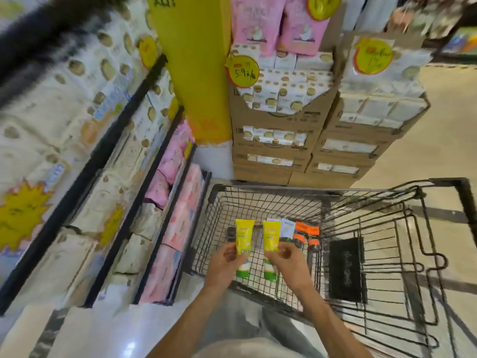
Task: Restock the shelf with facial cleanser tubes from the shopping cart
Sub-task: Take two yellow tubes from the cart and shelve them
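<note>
Holding one yellow plastic facial cleanser tube with green cap (243,244) pinched in left hand (227,264), matching second yellow tube (270,245) pinched in right hand (289,263), both above black wire shopping cart (361,228), stocked shelf (108,151) to the left.

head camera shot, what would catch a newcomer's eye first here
Two bright yellow tubes held side by side over the wire shopping cart: the left yellow tube in the left hand, the right yellow tube in the right hand. Next, the yellow pillar ahead, beside stacked cardboard boxes carrying a round yellow price tag.
</note>
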Available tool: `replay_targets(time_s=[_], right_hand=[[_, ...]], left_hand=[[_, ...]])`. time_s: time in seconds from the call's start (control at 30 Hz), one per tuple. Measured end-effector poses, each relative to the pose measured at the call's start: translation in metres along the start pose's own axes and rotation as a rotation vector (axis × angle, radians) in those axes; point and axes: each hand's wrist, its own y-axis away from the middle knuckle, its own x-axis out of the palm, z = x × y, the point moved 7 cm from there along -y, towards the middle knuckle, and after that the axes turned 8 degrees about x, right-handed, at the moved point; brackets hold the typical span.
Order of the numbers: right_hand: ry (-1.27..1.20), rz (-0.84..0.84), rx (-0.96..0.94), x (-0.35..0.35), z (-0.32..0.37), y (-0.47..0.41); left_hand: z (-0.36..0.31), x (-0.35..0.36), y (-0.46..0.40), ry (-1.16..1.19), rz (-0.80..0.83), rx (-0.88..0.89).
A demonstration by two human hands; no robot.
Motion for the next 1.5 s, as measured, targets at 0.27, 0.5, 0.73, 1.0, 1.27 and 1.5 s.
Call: replay_targets(time_s=[0.27,0.5,0.73,1.0,1.27,1.5], right_hand=[[0.135,0.312,-0.168,0.017,0.029,0.034],[0.275,0.627,-0.232,0.095,0.016,0.104],[0.430,0.924,-0.348,0.189,-0.025,0.223],[0.593,1.199,-0.431,0.259,-0.119,0.418],[0.733,1.453,-0.522,0.295,-0.234,0.633],[0.835,1.712,-0.600,0.322,-0.312,0.796]], left_hand=[[0.005,-0.010,0.095,0.148,-0.424,0.028],[0.032,-0.047,0.217,0.281,-0.846,0.017],[0.091,-0.077,0.375,0.448,-1.241,-0.004],[0.174,-0.080,0.586,0.517,-1.576,0.011],[0.260,-0.066,0.799,0.577,-1.879,-0.024],[0.303,-0.053,0.950,0.594,-2.150,-0.050]])
